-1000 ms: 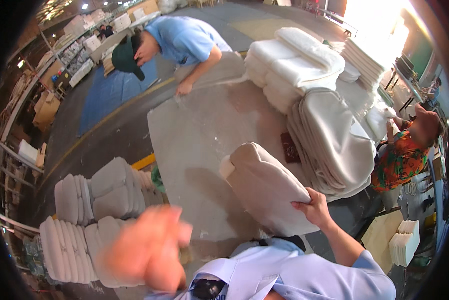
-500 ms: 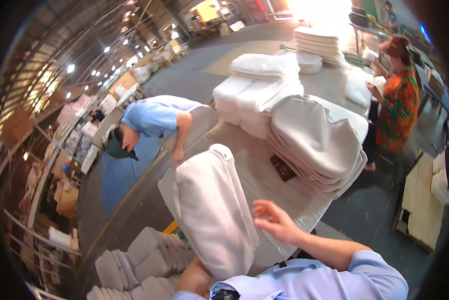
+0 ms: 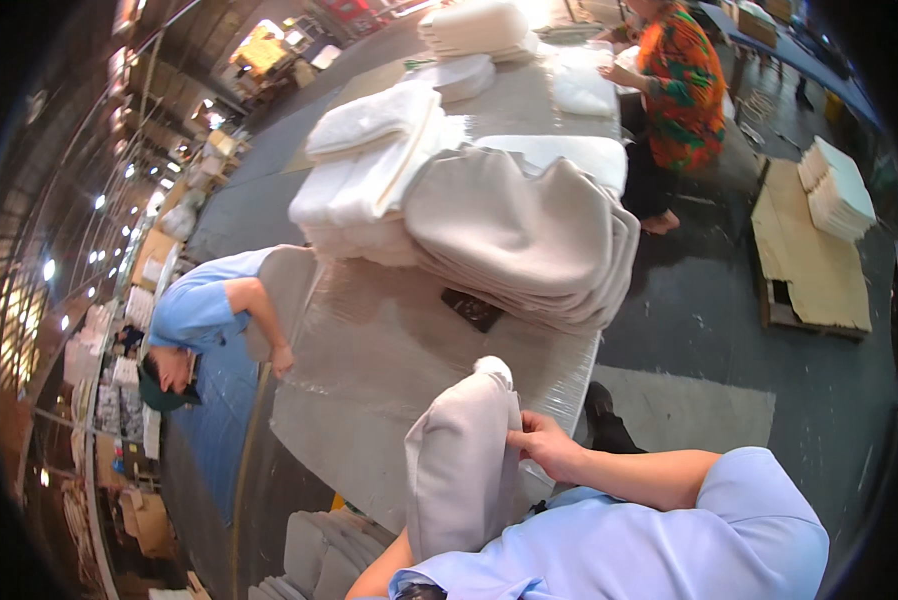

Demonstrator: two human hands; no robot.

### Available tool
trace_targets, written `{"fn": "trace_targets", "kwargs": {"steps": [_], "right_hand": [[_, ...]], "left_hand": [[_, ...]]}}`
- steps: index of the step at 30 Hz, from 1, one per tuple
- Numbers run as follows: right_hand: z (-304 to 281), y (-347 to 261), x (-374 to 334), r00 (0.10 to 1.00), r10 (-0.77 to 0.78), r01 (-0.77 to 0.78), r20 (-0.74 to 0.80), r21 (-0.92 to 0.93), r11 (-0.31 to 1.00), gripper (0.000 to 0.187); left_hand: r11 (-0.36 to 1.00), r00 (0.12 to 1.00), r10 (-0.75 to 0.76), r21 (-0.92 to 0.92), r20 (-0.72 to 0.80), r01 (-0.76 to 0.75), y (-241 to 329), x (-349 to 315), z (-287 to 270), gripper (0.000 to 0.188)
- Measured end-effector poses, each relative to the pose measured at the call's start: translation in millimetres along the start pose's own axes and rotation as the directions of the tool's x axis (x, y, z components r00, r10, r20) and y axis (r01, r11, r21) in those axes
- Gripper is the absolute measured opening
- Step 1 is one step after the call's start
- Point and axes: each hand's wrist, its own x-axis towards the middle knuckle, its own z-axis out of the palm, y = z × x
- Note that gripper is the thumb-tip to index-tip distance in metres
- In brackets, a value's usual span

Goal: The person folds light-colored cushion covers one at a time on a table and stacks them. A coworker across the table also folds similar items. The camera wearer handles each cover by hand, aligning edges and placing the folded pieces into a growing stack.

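Observation:
A grey fabric cushion cover (image 3: 459, 465) stands tilted on end close in front of my body, over the near edge of the table. White padding (image 3: 494, 370) pokes out at its far end. My right hand (image 3: 549, 447) pinches the cover's right edge between thumb and fingers. Of my left arm only the forearm (image 3: 381, 570) shows, reaching up behind the cover; the left hand and its fingers are hidden there.
The plastic-covered table (image 3: 359, 350) bears a pile of grey covers (image 3: 529, 230), white padding blocks (image 3: 369, 150) and a dark flat piece (image 3: 471, 310). A stooping co-worker (image 3: 204, 310) is at left; another person (image 3: 679, 90) stands far right. Grey cushions (image 3: 324, 550) are stacked lower left.
My right hand, open and apart from the cover before, now grips its right edge. White padding now shows at the cover's far end. The view has swung to the right.

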Motion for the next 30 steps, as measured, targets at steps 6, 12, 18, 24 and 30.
{"fn": "trace_targets", "kwargs": {"steps": [6, 12, 18, 24, 30], "right_hand": [[-40, 33, -33, 0.990, 0.078, -0.045, -0.121, 0.256, 0.966, 0.043], [-65, 75, -36, 0.929, 0.111, -0.026, -0.354, 0.236, 0.971, 0.031], [-83, 100, -20, 0.863, -0.069, 0.140, -0.501, 0.106, 0.984, 0.026], [-86, 98, -20, 0.857, -0.072, 0.200, -0.511, 0.200, 0.959, 0.022], [-96, 94, -22, 0.845, 0.020, 0.152, -0.535, 0.276, 0.949, 0.025]], "left_hand": [[0.941, 0.989, -0.147, 0.311, 0.021, 0.134, -12, 11, 17, 0.045], [0.191, 0.820, -0.023, 0.808, 0.571, -0.557, -7, 53, 55, 0.043], [0.408, 0.775, -0.048, 0.720, 0.630, -0.561, 68, 65, 248, 0.038], [-0.028, 0.585, -0.552, 0.688, 0.594, -0.725, 51, 65, 368, 0.039], [-0.317, 0.582, -0.600, 0.505, 0.549, -0.803, 16, 65, 376, 0.036]]}}
